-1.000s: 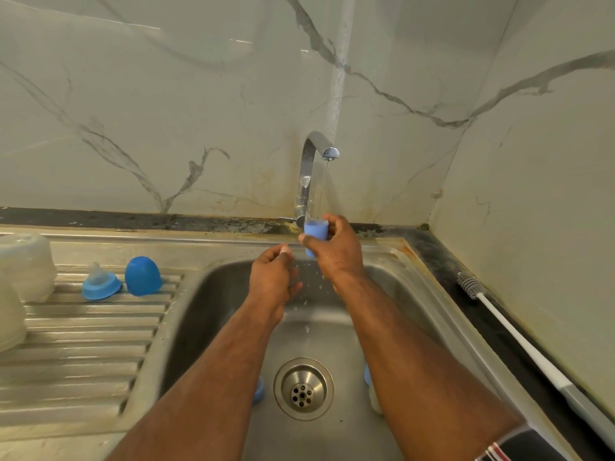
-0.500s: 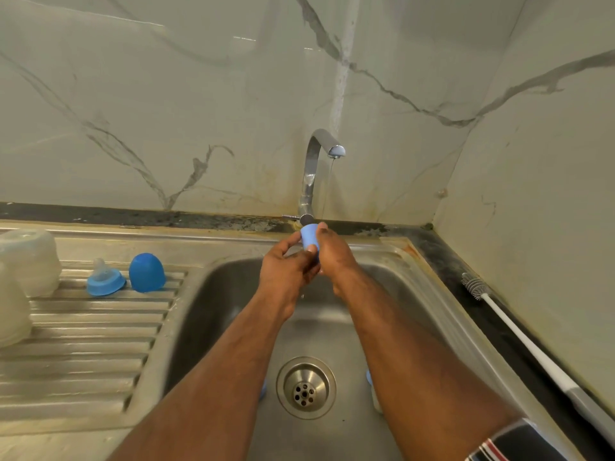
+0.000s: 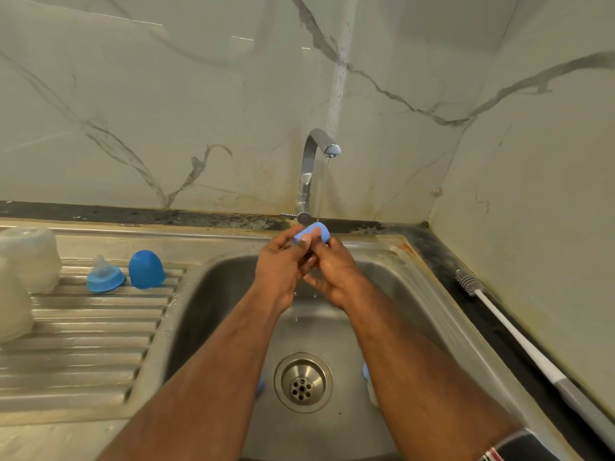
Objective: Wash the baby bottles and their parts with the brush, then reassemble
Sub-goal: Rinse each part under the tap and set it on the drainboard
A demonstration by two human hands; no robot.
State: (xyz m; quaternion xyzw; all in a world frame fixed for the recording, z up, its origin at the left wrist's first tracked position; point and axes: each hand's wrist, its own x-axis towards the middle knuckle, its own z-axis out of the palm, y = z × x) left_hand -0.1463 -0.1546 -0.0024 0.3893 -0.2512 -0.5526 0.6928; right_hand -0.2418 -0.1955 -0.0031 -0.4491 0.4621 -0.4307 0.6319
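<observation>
Both hands — left hand [image 3: 279, 264] and right hand [image 3: 334, 271] — curl their fingers around a blue cap [image 3: 312, 231], holding it over the sink [image 3: 416, 294] under the tap's [image 3: 314, 168] thin stream.

One view only — a wide-angle camera worn on the head, looking forward and steeply down over a steel sink [image 3: 213, 294]. The person's forearms enter from the bottom edge and meet at frame centre, close to the lens. The faucet [image 3: 314, 168] stands just above centre, facing the camera, with the marble wall [image 3: 166, 111] filling the whole upper half. The drainboard [image 3: 83, 344] lies at lower left; a side wall closes the right edge — straight lines bow toward the margins.
</observation>
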